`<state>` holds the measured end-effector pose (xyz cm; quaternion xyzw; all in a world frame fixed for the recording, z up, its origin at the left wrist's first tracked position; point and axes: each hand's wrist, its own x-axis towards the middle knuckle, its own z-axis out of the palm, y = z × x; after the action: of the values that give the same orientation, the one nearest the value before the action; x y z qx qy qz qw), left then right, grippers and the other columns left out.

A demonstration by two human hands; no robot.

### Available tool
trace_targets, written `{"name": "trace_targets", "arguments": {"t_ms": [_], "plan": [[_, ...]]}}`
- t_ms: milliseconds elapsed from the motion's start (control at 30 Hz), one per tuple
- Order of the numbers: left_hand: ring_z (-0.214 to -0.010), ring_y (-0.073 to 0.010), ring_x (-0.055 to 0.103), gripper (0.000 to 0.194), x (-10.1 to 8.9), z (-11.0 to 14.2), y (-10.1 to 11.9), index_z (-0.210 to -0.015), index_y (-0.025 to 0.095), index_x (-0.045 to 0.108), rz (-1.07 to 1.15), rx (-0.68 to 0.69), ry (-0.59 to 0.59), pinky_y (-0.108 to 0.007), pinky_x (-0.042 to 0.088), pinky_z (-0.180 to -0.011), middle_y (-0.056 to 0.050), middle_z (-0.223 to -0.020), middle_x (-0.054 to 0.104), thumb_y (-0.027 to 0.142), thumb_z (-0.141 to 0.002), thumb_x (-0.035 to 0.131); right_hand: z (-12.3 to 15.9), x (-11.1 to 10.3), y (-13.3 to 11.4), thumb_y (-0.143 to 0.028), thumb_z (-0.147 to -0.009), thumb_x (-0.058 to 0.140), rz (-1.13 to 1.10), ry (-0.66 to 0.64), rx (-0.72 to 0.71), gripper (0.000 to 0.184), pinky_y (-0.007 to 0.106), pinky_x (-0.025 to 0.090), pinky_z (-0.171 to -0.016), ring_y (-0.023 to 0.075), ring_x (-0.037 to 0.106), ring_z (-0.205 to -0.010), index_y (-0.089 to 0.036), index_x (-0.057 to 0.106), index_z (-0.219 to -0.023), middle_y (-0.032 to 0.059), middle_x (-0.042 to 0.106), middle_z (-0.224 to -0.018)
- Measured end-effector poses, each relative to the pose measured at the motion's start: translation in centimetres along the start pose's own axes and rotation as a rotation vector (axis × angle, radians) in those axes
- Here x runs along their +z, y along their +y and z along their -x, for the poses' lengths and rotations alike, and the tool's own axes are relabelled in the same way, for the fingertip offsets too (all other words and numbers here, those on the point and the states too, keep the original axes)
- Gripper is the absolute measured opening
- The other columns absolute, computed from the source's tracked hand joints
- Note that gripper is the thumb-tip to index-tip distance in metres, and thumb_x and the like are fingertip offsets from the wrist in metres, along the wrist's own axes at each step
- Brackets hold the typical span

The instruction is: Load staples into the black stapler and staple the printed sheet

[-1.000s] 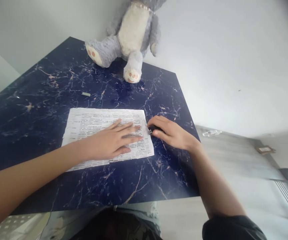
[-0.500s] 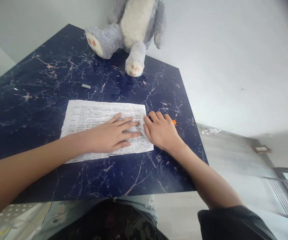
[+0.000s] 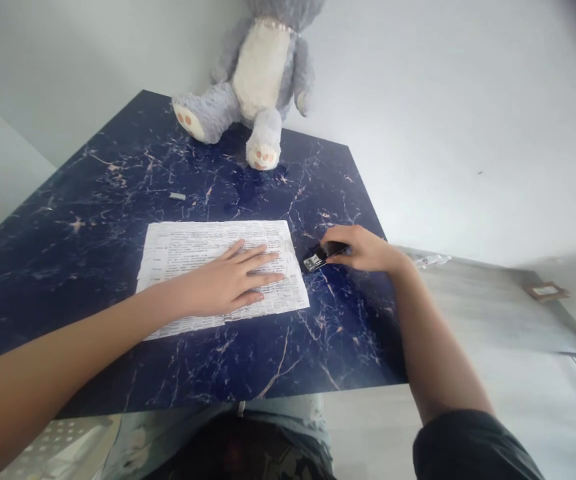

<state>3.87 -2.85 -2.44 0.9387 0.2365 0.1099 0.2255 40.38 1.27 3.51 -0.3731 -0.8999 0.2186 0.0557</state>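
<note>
Printed sheets of paper (image 3: 188, 240) lie on the dark blue marble-patterned table (image 3: 268, 367), their edges slightly uneven. My left hand (image 3: 233, 283) rests flat on them with fingers spread. Just right of the paper's right edge, my right hand (image 3: 355, 247) grips a black stapler (image 3: 315, 259) by its rear. The stapler's front end points left toward the sheets, a little apart from them. Part of its body is hidden by my fingers.
A big grey plush toy (image 3: 263, 73) sits at the table's back against the wall. A small pale grey strip-like piece (image 3: 177, 196) lies behind the paper. On the floor at the right are a clear plastic item (image 3: 433, 261) and a brown box-like object (image 3: 547, 291).
My right hand, half a second ago over the paper's right edge, has drawn back to the right with the stapler. My left hand has stayed flat on the sheets.
</note>
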Motion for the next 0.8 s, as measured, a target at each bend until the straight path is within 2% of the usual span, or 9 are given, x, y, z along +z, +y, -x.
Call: {"name": "trace_targets", "arguments": {"t_ms": [100,167,233,333,433,500,600,700,800], "plan": [[-0.16,-0.034,0.029,0.046,0.1,-0.1,0.0,-0.151,0.041,0.056,-0.005,0.024,0.036,-0.058,0.013,-0.131,-0.002,-0.171,0.038,0.045,-0.106,0.058,-0.5,0.9,0.2,-0.038,-0.091,0.07,0.071,0.285,0.208,0.017,0.035,0.041,-0.07,0.0207,0.058,-0.075,-0.022,0.063,-0.094,0.0034,0.066,-0.086],[-0.156,-0.035,0.037,0.043,-0.1,-0.2,0.2,-0.147,0.036,0.061,-0.016,0.06,0.069,-0.058,0.019,-0.129,-0.005,-0.167,0.045,0.044,-0.105,0.059,-1.5,2.1,-1.2,-0.04,-0.092,0.068,0.057,0.51,0.327,0.021,0.034,0.039,-0.066,0.0195,0.054,-0.069,-0.022,0.059,-0.09,0.003,0.063,-0.081],[-0.144,-0.0343,0.052,0.035,-0.7,-0.3,0.6,-0.135,0.029,0.068,-0.012,0.086,0.135,-0.056,0.033,-0.123,-0.01,-0.153,0.06,0.043,-0.105,0.058,-2.8,3.5,-3.4,-0.042,-0.092,0.068,-0.004,0.598,0.333,0.023,0.034,0.038,-0.064,0.0188,0.052,-0.069,-0.022,0.057,-0.09,0.0028,0.061,-0.079],[-0.111,-0.028,0.067,0.028,-1.8,-0.4,1.6,-0.108,0.021,0.072,0.051,0.04,0.322,-0.046,0.051,-0.101,-0.012,-0.115,0.074,0.037,-0.108,0.049,-4.7,5.8,-6.8,-0.041,-0.09,0.07,-0.1,0.525,0.21,0.023,0.033,0.039,-0.065,0.0179,0.052,-0.07,-0.022,0.056,-0.09,0.0017,0.061,-0.08],[-0.092,-0.0232,0.065,0.031,-2.6,-0.3,1.8,-0.095,0.022,0.066,0.188,-0.152,0.586,-0.042,0.054,-0.089,-0.009,-0.095,0.071,0.035,-0.109,0.041,-5.9,7.3,-8.6,-0.038,-0.091,0.07,-0.17,0.44,0.11,0.019,0.033,0.044,-0.07,0.0181,0.056,-0.074,-0.022,0.059,-0.093,0.0024,0.065,-0.085],[-0.096,-0.0223,0.066,0.031,-2.5,-0.4,0.9,-0.098,0.022,0.066,0.336,-0.311,0.721,-0.041,0.054,-0.091,-0.008,-0.1,0.072,0.038,-0.11,0.041,-6.2,7.3,-8.5,-0.04,-0.091,0.072,-0.269,0.351,0.054,0.026,0.035,0.05,-0.077,0.0202,0.062,-0.083,-0.021,0.065,-0.106,0.0053,0.07,-0.097],[-0.114,-0.0232,0.068,0.035,-1.7,-0.6,-1.3,-0.108,0.022,0.068,0.62,-0.461,0.811,-0.042,0.054,-0.103,-0.009,-0.119,0.074,0.045,-0.11,0.041,-5.6,6.2,-7.3,-0.048,-0.094,0.071,-0.578,0.147,-0.008,0.047,0.041,0.055,-0.094,0.0256,0.07,-0.109,-0.022,0.066,-0.133,0.0103,0.073,-0.126],[-0.124,-0.0235,0.068,0.04,-1.1,-0.8,-2.9,-0.114,0.021,0.069,0.811,-0.504,0.826,-0.043,0.053,-0.11,-0.011,-0.13,0.073,0.048,-0.11,0.039,-4.7,5.2,-5.8,-0.048,-0.098,0.068,-0.879,-0.014,-0.027,0.052,0.046,0.053,-0.108,0.0278,0.065,-0.131,-0.025,0.064,-0.145,0.0109,0.067,-0.146],[-0.127,-0.0236,0.067,0.042,-0.9,-0.8,-3.0,-0.116,0.02,0.07,0.844,-0.495,0.81,-0.045,0.05,-0.116,-0.012,-0.132,0.073,0.05,-0.11,0.042,-4.5,5.4,-4.9,-0.044,-0.092,0.079,-1.052,-0.071,-0.013,0.061,0.05,0.05,-0.114,0.0288,0.064,-0.135,-0.026,0.063,-0.147,0.0116,0.067,-0.147]]}}
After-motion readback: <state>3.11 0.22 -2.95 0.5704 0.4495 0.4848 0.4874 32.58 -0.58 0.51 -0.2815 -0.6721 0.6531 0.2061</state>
